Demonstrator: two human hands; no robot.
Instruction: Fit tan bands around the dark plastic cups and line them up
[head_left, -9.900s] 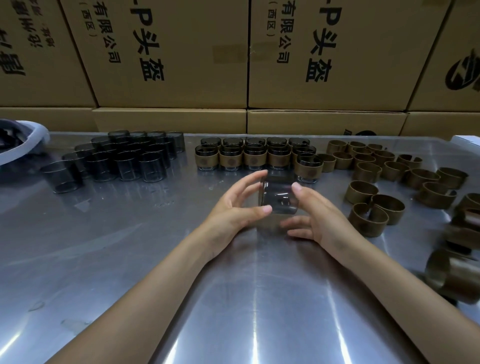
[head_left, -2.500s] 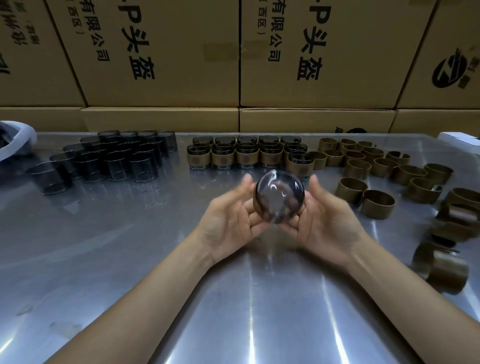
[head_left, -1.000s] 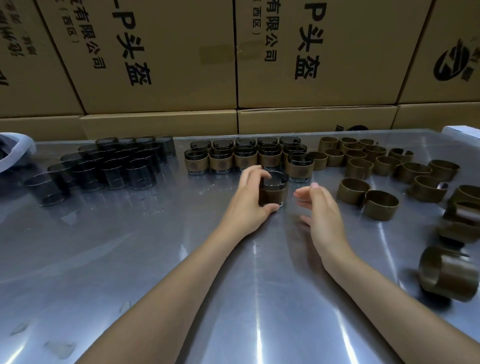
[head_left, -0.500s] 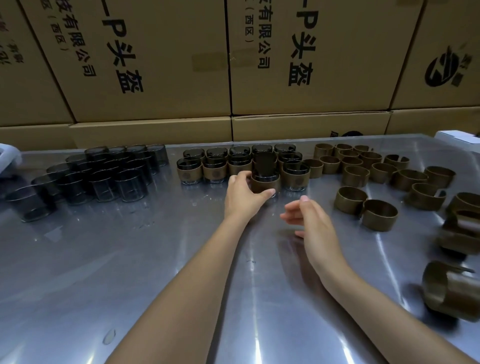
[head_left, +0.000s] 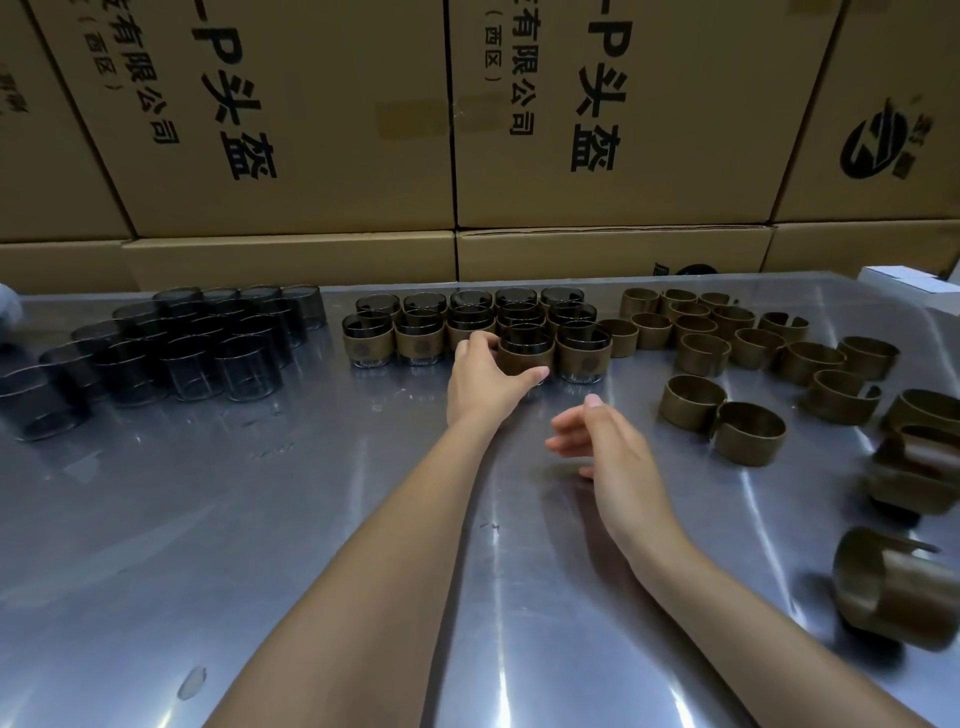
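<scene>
Left hand (head_left: 480, 382) grips a banded cup (head_left: 525, 354) entering the front row (head_left: 395, 348); right hand (head_left: 605, 441) hovers slack, empty. A careless shove could topple neighbours.

Banded cups in rows, bare cups left, loose bands right
A banded cup (head_left: 525, 352) stands upright in the near row of banded cups (head_left: 467, 327) at centre far; bare dark cups (head_left: 171, 348) cluster upright to the far left; open tan bands (head_left: 737, 358) lie scattered right, one pair (head_left: 722, 421) touching nearer in
</scene>
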